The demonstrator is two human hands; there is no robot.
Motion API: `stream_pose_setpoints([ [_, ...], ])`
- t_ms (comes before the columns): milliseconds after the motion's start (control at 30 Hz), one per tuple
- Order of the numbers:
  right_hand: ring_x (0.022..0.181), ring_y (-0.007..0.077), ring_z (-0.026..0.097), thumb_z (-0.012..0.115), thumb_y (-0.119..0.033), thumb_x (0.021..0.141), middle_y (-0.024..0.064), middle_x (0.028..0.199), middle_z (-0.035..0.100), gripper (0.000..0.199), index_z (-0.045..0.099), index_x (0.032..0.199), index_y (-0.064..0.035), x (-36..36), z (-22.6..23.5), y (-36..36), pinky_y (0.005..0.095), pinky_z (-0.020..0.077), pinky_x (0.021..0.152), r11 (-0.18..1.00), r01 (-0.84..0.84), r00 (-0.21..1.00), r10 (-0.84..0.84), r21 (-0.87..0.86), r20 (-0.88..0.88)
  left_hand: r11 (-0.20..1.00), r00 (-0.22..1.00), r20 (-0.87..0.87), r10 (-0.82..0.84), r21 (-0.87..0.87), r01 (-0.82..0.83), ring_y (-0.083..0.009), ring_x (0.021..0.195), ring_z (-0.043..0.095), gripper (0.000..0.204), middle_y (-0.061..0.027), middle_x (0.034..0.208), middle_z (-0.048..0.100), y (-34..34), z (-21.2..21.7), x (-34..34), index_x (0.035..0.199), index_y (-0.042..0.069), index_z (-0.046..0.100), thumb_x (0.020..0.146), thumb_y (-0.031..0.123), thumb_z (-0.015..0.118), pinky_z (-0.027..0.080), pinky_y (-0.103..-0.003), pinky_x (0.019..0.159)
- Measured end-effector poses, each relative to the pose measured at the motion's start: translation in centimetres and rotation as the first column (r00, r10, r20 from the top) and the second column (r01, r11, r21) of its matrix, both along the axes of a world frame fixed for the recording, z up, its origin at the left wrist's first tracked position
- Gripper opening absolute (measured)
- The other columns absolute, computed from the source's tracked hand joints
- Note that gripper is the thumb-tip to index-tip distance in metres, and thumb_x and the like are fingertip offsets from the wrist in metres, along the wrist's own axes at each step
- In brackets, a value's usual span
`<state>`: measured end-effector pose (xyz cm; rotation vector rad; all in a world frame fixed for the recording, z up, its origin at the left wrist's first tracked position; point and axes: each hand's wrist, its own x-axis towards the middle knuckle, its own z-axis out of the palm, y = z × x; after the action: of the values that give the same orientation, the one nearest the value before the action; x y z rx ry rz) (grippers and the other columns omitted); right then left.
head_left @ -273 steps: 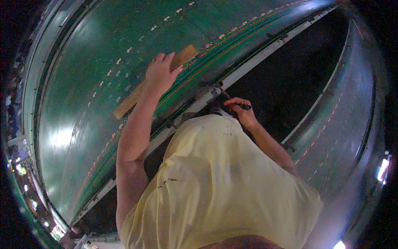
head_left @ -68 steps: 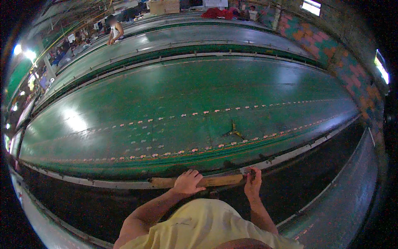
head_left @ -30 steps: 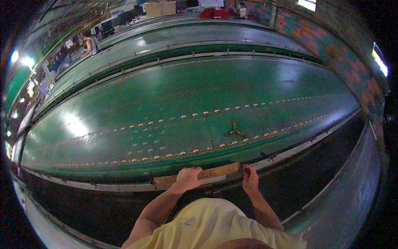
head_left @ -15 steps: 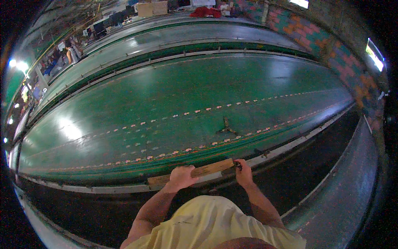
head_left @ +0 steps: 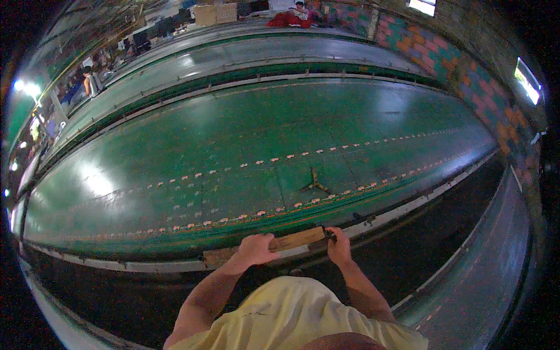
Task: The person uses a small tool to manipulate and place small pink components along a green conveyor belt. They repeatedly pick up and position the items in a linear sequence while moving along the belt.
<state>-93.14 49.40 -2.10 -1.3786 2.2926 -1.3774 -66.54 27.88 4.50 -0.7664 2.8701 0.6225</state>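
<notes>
The wooden strip lies flat along the near edge of the long green table, tilted slightly so its right end sits higher in view. Your left hand presses down on its middle, fingers curled together over the top face and clamped on the wood. Your right hand is at the strip's right end, fingers drawn together around a small dark object that touches the end of the wood; it is too small to tell what it is. Both forearms rise from your pale yellow shirt at the bottom.

Just beyond the strip, a pale metal rail runs along the table's edge, and past it two dotted rows of small light marks follow the table's length. A small splayed brownish object lies on the green surface between those rows, a little beyond your right hand. A bright lamp reflection shines on the left part of the table.

A second long table runs parallel behind, with a person at its far left. At its far end sit cardboard boxes, contents not visible, and a red heap. A wall of coloured blocks closes the right side.
</notes>
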Motion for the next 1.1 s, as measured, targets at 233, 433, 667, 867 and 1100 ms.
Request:
stream_pose_setpoints([
  [233, 0.094, 0.0239, 0.072, 0.068, 0.014, 0.088, 0.0102, 0.117, 0.071, 0.047, 0.070, 0.129, -0.0073, -2.2, -5.4, -2.0, 0.0373, 0.0573, 0.085, 0.985, 0.029, 0.890, 0.052, -0.170, 0.453, 0.960, 0.882, -0.394, -0.258, -0.003, 0.280, -0.0435, 0.118, 0.072, 0.076, -0.0230, 0.131, 0.072, 1.8, -4.6, -11.7, 0.152, 0.009, 0.053, 0.089, 0.039, 0.083, 0.060, -0.056, 0.095],
  [433, 0.104, 0.0219, 0.072, 0.061, -0.014, 0.105, 0.0081, 0.116, 0.071, 0.029, 0.069, 0.133, -0.0108, -1.0, -5.7, -0.2, 0.0362, 0.0578, 0.084, 0.992, 0.019, 0.998, -0.012, -0.125, 0.055, 0.940, 0.903, -0.309, -0.299, 0.069, 0.335, -0.0476, 0.111, 0.072, 0.078, -0.0254, 0.129, 0.073, 4.2, -2.1, -15.4, 0.164, 0.013, 0.043, 0.093, 0.022, 0.075, 0.061, -0.059, 0.090],
  [667, 0.104, 0.0215, 0.070, 0.059, 0.019, 0.087, 0.0095, 0.128, 0.061, 0.059, 0.062, 0.140, -0.0059, 2.6, -3.4, -1.0, 0.0332, 0.0556, 0.088, 0.891, 0.255, 0.817, 0.009, -0.375, 0.577, 0.917, 0.872, -0.294, -0.392, -0.045, 0.397, -0.0406, 0.127, 0.068, 0.075, -0.0186, 0.142, 0.067, 4.9, -0.5, -14.7, 0.164, 0.019, 0.044, 0.095, 0.013, 0.071, 0.060, -0.054, 0.098],
  [867, 0.094, 0.0193, 0.069, 0.061, 0.009, 0.095, 0.0097, 0.118, 0.067, 0.043, 0.061, 0.136, -0.0036, 3.4, -4.2, -0.3, 0.0328, 0.0571, 0.082, 0.933, 0.157, 0.985, -0.173, -0.325, -0.022, 0.910, 0.821, -0.391, -0.416, -0.186, 0.372, -0.0412, 0.123, 0.069, 0.060, -0.0188, 0.132, 0.072, 4.6, -4.3, -15.3, 0.150, 0.013, 0.055, 0.092, 0.012, 0.071, 0.061, -0.054, 0.096],
  [1100, 0.085, 0.0168, 0.072, 0.066, -0.017, 0.106, 0.0112, 0.107, 0.074, 0.035, 0.058, 0.133, 0.0035, 1.6, -8.5, -0.1, 0.0329, 0.0596, 0.076, 0.909, 0.178, 0.981, -0.133, -0.377, 0.142, 0.904, 0.856, -0.295, -0.425, -0.189, 0.384, -0.0391, 0.114, 0.072, 0.042, -0.0174, 0.119, 0.074, 5.4, -2.4, -15.9, 0.139, 0.009, 0.059, 0.097, 0.016, 0.063, 0.062, -0.054, 0.090],
])
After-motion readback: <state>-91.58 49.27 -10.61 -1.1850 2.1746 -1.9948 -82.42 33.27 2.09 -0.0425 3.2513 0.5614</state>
